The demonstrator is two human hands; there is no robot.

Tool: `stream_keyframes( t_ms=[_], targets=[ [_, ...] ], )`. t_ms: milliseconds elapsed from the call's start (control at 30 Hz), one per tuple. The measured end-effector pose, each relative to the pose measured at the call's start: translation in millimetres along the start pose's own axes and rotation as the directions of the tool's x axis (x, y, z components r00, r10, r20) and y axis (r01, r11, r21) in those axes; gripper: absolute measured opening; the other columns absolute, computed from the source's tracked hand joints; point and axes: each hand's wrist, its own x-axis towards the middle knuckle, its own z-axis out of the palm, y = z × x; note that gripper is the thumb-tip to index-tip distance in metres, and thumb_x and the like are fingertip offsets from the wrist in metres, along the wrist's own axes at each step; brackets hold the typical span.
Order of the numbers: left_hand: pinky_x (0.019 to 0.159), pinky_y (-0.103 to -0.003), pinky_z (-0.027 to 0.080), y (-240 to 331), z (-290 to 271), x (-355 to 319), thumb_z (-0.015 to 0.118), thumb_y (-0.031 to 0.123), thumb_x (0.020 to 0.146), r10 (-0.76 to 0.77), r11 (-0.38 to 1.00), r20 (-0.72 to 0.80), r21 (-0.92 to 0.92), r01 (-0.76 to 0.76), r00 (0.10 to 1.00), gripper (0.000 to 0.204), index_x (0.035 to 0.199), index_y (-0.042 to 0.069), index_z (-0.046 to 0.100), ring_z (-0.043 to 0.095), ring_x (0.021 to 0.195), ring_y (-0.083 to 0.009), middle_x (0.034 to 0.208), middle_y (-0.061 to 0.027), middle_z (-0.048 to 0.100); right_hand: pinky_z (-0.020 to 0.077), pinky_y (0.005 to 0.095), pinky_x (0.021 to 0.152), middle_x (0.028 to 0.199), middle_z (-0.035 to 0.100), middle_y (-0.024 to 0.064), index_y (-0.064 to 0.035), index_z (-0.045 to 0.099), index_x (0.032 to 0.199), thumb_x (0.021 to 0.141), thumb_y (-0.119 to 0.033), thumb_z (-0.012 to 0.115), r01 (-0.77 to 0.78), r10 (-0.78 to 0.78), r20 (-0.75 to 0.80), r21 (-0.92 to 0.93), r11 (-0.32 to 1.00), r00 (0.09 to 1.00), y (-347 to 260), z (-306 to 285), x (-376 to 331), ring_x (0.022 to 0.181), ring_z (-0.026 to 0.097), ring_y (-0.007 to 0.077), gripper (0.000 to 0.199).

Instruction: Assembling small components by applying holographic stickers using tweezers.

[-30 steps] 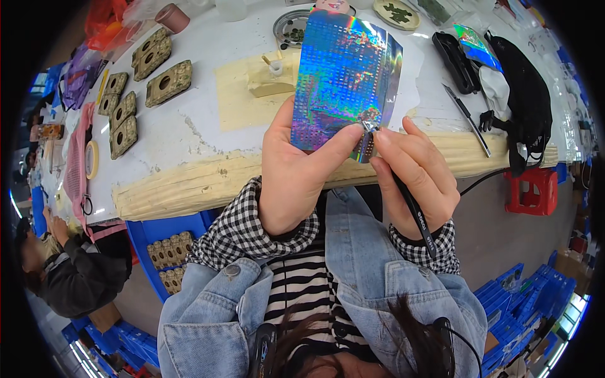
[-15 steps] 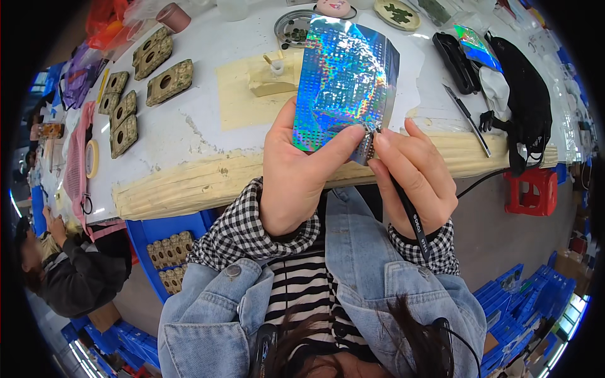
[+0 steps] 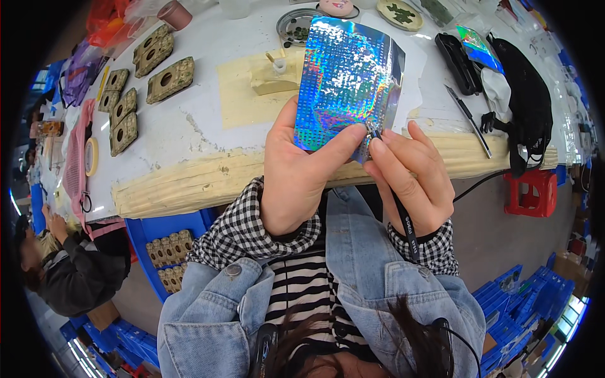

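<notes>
White worktable (image 3: pixel 164 123) below shiny blue sheet (image 3: pixel 350 82), red stool (image 3: pixel 533 193) at right.

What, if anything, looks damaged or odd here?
The white tabletop has a ragged grey streak, so it looks worn, and its beige edging looks scuffed. The shiny holographic sheet in the left hand bows, probably from the grip.
</notes>
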Motion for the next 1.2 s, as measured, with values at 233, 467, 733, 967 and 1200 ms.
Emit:
stream_keyframes(
  t_ms=[233, 467, 733, 967, 1200],
  targets=[
    [0.076, -0.025, 0.053, 4.5, 1.5, -1.8, 0.068, -0.003, 0.083, -0.028, 1.0, -0.022, 0.013, 0.029, 0.999, 0.035, 0.114, -0.001, 0.053, 0.064, 0.087, -0.0115, 0.102, -0.0077, 0.066, 0.0531, 0.0443, 0.089, 0.097, 0.066, 0.0065, -0.009, 0.071, 0.105, 0.071, -0.011, 0.078, 0.016, -0.015, 0.026, -0.003, 1.0, 1.0, 0.5, -0.1, -0.3, 0.094, 0.066, 0.0221, 0.034],
    [0.076, -0.025, 0.053, 4.1, 1.8, -3.4, 0.068, -0.003, 0.083, 0.009, 1.0, -0.035, 0.028, -0.008, 0.999, 0.034, 0.113, -0.002, 0.053, 0.064, 0.087, -0.0113, 0.101, -0.0079, 0.066, 0.0533, 0.0443, 0.089, 0.096, 0.066, 0.0065, -0.009, 0.071, 0.104, 0.071, -0.011, 0.078, 0.002, -0.002, 0.018, 0.008, 1.0, 1.0, 0.2, 0.4, 0.0, 0.094, 0.066, 0.0224, 0.034],
    [0.077, -0.024, 0.052, 2.8, -0.1, -3.4, 0.068, -0.003, 0.083, 0.036, 0.998, -0.022, 0.06, -0.035, 0.999, 0.035, 0.114, -0.002, 0.053, 0.064, 0.087, -0.011, 0.101, -0.0073, 0.066, 0.0535, 0.0444, 0.088, 0.096, 0.066, 0.0061, -0.0098, 0.072, 0.104, 0.071, -0.011, 0.078, -0.007, 0.007, 0.024, 0.009, 1.0, 1.0, -0.2, 0.5, 0.0, 0.093, 0.066, 0.0224, 0.034],
    [0.077, -0.024, 0.052, 2.7, -0.6, -3.7, 0.068, -0.003, 0.083, 0.027, 0.999, -0.022, 0.047, -0.026, 0.999, 0.034, 0.114, -0.001, 0.054, 0.064, 0.086, -0.0108, 0.1, -0.007, 0.066, 0.0537, 0.0445, 0.088, 0.095, 0.066, 0.0059, -0.0102, 0.072, 0.103, 0.07, -0.012, 0.079, -0.004, 0.004, 0.023, 0.014, 1.0, 1.0, 0.2, 1.0, 0.3, 0.093, 0.067, 0.0221, 0.034],
    [0.076, -0.024, 0.052, 2.2, -0.6, -3.4, 0.067, -0.003, 0.083, 0.028, 0.998, -0.022, 0.053, -0.027, 0.999, 0.034, 0.114, -0.001, 0.054, 0.064, 0.086, -0.0109, 0.1, -0.0069, 0.066, 0.0537, 0.0445, 0.088, 0.096, 0.066, 0.006, -0.0101, 0.071, 0.104, 0.069, -0.012, 0.079, -0.011, 0.011, 0.019, 0.029, 1.0, 1.0, 0.5, 1.2, 0.0, 0.092, 0.067, 0.0219, 0.036]
  ],
)
